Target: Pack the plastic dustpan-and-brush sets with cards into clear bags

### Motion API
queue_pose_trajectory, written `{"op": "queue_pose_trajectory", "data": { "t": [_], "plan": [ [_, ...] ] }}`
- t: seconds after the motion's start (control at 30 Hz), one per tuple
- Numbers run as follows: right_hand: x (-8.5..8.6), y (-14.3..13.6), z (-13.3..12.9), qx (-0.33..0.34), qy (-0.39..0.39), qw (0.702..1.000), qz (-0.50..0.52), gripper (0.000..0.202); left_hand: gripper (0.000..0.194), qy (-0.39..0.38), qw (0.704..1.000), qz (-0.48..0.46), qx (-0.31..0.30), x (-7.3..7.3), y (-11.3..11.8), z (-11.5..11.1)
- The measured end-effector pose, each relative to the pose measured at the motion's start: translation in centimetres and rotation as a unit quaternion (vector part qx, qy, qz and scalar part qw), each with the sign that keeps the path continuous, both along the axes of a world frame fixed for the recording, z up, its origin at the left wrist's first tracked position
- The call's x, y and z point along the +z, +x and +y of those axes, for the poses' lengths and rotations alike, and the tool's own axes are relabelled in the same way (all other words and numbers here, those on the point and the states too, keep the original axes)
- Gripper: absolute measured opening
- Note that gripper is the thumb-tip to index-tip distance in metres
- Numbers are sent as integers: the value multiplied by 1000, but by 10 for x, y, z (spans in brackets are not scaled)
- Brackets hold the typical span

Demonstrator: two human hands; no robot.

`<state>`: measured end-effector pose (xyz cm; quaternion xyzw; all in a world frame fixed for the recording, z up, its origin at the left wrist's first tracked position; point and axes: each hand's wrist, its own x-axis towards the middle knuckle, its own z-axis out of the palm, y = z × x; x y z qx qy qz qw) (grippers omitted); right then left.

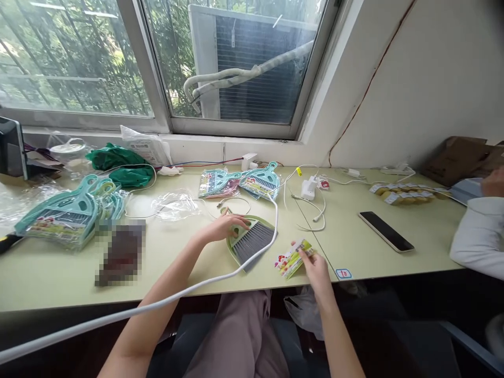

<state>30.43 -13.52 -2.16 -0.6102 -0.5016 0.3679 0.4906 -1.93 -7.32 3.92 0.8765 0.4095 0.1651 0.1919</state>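
Observation:
In the middle of the table lies a green dustpan (pixel 232 249) with a hand brush (pixel 253 240) nested in it, its dark grey bristles pointing toward the front right. My left hand (pixel 224 228) grips the set near its handle end, fingers lying over the brush head; the thumb is mostly hidden. To the right, above the table's front edge, my right hand (pixel 315 264) is closed on printed cardboard cards (pixel 292 258), yellow-green and white with red pictures. Thumb and fingers pinch their right end. The cards and the dustpan are apart.
Bagged turquoise dustpan sets (pixel 65 215) pile up at left; more (pixel 258 181) lie by the wall. A clear plastic bag (pixel 177 203), chargers (pixel 309 188) and a phone (pixel 386 231) lie about. A white cable (pixel 157 305) crosses in front. Another person's sleeve (pixel 480 236) is at right.

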Motion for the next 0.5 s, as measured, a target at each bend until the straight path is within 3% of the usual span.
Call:
{"op": "queue_pose_trajectory", "data": {
  "t": [0.17,0.27,0.37,0.43,0.5],
  "plan": [
    [17,33,28,-30,39,997,-54,55,38,110,980,-30,164,-2,-6,7],
    [31,25,27,-70,108,980,-154,65,16,158,942,-45,291,8,-12,5],
    [52,-7,14,-107,201,943,-243,55,44,111,924,-34,365,11,-27,5],
    [65,-38,9,-22,227,931,-286,34,56,33,935,-25,351,4,-38,7],
    [73,-70,15,127,217,906,-341,27,50,-48,955,-31,290,-8,-46,11]
  ]
}}
